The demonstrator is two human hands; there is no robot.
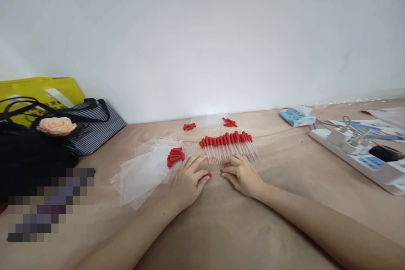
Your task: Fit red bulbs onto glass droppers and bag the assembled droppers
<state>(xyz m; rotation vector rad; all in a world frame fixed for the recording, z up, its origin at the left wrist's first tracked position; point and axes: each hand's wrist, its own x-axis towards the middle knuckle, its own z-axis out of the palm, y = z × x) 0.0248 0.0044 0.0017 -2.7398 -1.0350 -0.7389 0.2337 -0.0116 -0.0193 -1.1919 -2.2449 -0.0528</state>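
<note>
My left hand [189, 179] is closed, thumb and fingers pinching a small red rubber bulb [209, 175]. From the bulb a thin clear dropper tube [216, 172] runs across to my right hand [242, 176], whose closed fingertips grip its other end. Whether the tube sits inside the bulb is hard to see. Just beyond my hands lies a row of droppers [226, 145] with red bulbs and clear tubes. Loose red bulbs [175, 157] rest beside my left fingers on clear zip bags [142, 177]. Several bare clear tubes [190, 150] lie between those bulbs and the row.
Near the wall are more red bulbs [230, 122] and a small red pile [189, 127]. A tissue pack [296, 117] and a power strip [357, 156] with plugs stand at right. A striped bag [95, 128] and yellow bag [60, 88] sit at left.
</note>
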